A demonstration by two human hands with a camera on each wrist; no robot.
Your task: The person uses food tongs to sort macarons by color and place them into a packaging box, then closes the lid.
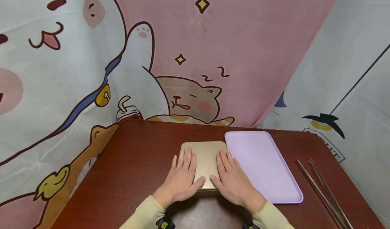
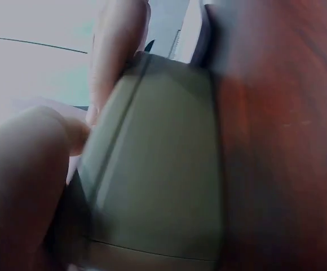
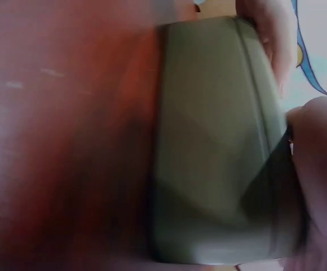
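Observation:
A gold-coloured rectangular box with rounded corners (image 1: 206, 164) lies on the dark red-brown table in the head view. My left hand (image 1: 182, 176) rests on the left part of its top, fingers straight and pointing away, thumb toward the middle. On the right part lies my right hand (image 1: 233, 180), its fingers extended the same way, the two thumbs close together. Both wrist views show the box's side (image 2: 158, 158) with a seam below its top edge, blurred. The inside of the box is hidden.
A light purple tray (image 1: 265, 168) lies just right of the box. Farther right, long metal tongs (image 1: 324, 191) rest near the table's right edge. Behind the table (image 1: 146, 154) hangs a cloth printed with cartoon animals (image 1: 189, 97).

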